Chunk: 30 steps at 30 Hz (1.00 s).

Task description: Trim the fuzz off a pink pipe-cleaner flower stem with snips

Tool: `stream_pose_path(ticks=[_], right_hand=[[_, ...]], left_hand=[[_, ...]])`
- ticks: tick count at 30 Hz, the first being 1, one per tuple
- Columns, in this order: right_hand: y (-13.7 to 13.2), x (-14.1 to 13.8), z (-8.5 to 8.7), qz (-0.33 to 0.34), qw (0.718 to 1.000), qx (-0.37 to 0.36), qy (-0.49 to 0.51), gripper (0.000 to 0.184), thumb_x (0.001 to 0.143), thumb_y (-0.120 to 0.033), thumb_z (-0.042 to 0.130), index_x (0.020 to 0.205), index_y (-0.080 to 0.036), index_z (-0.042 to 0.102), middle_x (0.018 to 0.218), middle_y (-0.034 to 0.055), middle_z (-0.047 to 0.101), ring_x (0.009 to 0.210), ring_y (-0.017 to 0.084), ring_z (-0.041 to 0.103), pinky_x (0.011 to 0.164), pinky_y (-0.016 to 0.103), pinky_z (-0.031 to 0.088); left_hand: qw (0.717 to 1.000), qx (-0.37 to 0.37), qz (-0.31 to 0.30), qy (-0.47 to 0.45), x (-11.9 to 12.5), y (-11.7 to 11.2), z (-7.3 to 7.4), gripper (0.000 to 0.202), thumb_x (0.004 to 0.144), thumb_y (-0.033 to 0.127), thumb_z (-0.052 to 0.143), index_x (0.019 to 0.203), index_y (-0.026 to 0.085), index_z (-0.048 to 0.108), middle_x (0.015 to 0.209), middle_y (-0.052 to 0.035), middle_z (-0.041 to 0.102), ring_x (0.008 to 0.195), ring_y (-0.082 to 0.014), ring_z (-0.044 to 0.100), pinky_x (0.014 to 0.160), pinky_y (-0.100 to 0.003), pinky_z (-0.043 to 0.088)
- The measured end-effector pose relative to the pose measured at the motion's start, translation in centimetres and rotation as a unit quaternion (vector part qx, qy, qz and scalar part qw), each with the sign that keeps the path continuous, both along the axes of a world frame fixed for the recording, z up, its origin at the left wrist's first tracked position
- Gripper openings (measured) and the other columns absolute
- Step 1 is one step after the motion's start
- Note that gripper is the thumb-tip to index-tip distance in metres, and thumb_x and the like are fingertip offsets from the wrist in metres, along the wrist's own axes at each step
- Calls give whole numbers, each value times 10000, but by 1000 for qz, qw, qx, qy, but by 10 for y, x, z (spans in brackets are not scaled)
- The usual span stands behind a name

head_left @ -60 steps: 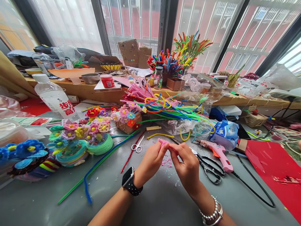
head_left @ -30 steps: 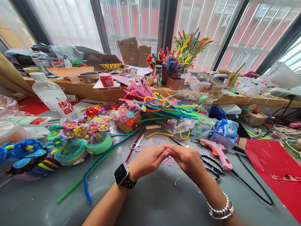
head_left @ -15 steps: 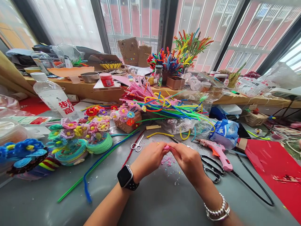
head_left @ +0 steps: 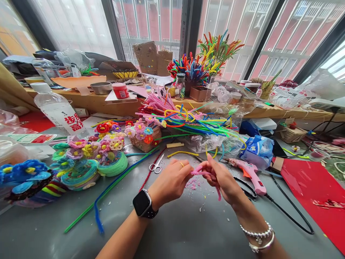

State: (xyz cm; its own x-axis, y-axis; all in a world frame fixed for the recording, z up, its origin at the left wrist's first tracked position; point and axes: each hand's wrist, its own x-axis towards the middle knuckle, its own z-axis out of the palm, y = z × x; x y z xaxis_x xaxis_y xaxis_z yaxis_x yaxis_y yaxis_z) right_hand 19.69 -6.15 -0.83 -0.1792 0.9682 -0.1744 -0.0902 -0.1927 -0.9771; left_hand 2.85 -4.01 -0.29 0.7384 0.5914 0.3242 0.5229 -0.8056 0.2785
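Observation:
Between my hands, above the grey table (head_left: 175, 230), is a bent pink pipe cleaner (head_left: 198, 172). My left hand (head_left: 170, 181), with a watch at the wrist, pinches one end of it. The fingers of my right hand (head_left: 219, 178) are closed round the other part, and a loose end hangs below the palm. Pink fuzz scraps (head_left: 193, 183) lie on the table beneath. Small white-handled scissors (head_left: 156, 167) lie left of my left hand. Larger black-handled scissors (head_left: 246, 189) are partly hidden behind my right hand.
A pink glue gun (head_left: 252, 175) with a black cord lies at the right, by a red sheet (head_left: 309, 194). Pipe-cleaner flower pots (head_left: 111, 163) and a water bottle (head_left: 59, 111) stand at the left. A heap of coloured pipe cleaners (head_left: 194, 124) lies behind my hands.
My hands have moved apart a little, my right hand shifting right and turning. More of the pink pipe cleaner now shows between them.

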Motion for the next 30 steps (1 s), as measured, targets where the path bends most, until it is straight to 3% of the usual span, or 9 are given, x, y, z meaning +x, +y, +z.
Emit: stream_pose_path(ticks=[7,10,16,21,24,27,30], right_hand=[[1,2,-7,82,985,-97,117,343,740,-403,558,544,-153,429,424,-103,227,404,40,88,395,202,68],[0,2,-7,94,977,-123,148,322,726,-401,576,578,-153,434,449,-98,237,425,46,87,395,194,59],[-1,3,-7,147,976,-101,126,291,701,-369,616,610,-146,452,506,-83,256,450,51,113,389,192,59],[0,0,-7,114,992,-47,29,270,651,-386,651,678,-148,528,509,-87,311,420,36,155,390,194,94],[1,-3,-6,76,994,26,-78,256,644,-386,653,673,-153,554,512,-71,401,446,49,278,419,185,190],[1,-7,-4,47,973,114,-197,233,657,-381,639,656,-155,583,545,-43,488,503,77,376,466,194,268],[-2,-11,-5,32,931,189,-311,200,707,-363,591,679,-168,619,538,-27,532,478,89,401,460,205,283]], left_hand=[[999,34,-32,-25,-2,-3,1,230,826,337,364,740,158,479,700,-43,537,673,-159,474,706,-306,330],[998,27,-28,-51,-4,-3,0,195,836,305,359,797,153,474,695,-30,562,637,-143,485,697,-295,325],[996,13,-24,-80,-6,-2,1,184,851,240,324,777,167,476,645,-13,572,601,-129,475,662,-274,313],[995,-55,14,-86,-3,-2,1,253,861,270,305,720,175,492,628,4,564,581,-117,446,641,-254,309],[985,-143,49,-83,-2,1,-1,308,863,320,290,665,175,477,585,26,500,557,-105,415,571,-228,297],[964,-239,60,-99,-3,6,-4,331,843,360,303,608,171,439,555,42,413,538,-93,373,505,-214,266],[933,-334,60,-119,-6,11,-5,355,812,388,333,541,164,382,532,48,349,524,-85,330,482,-213,243]])
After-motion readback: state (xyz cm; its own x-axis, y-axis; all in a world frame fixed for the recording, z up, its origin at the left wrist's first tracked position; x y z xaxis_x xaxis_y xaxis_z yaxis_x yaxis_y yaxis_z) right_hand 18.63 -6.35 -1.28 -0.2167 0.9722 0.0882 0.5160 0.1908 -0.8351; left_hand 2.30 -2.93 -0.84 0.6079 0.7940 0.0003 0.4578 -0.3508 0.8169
